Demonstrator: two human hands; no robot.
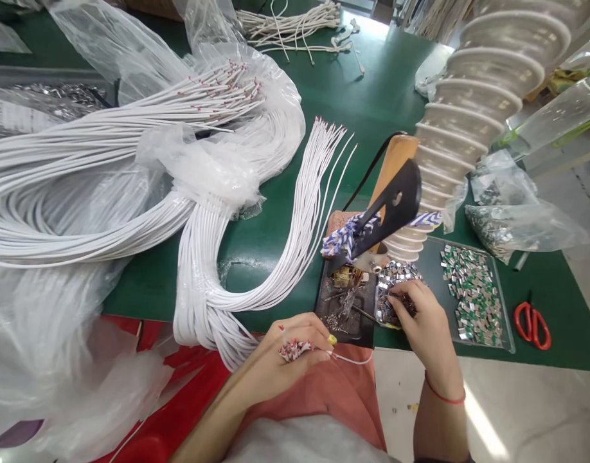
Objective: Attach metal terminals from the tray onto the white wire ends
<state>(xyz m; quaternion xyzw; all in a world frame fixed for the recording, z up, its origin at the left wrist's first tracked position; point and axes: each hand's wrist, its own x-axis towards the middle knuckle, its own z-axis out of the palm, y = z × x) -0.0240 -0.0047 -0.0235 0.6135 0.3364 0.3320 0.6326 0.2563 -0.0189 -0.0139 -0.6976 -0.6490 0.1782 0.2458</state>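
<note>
My left hand [295, 350] is closed round a bunch of white cables [295, 349], whose red-and-white wire ends poke out of the fist. One cable [355, 360] sticks out to the right and curves upward. A yellow cover [332, 340] wraps one fingertip. At the right, my right hand [420, 315] has its fingertips down in a small tray of metal connectors [389, 305], thumb and forefinger close together. Whether a connector is between them cannot be made out. Beside it, a soldering station [346, 302] holds small bits under a black bracket [396, 199].
Large bundles of white cable [131, 122] in plastic cover the table's left. A ribbed clear hose [488, 83] hangs down over the right side. A clear tray of green-and-silver connectors [473, 296], red-handled scissors [532, 325] and plastic bags of parts [511, 218] lie at the right.
</note>
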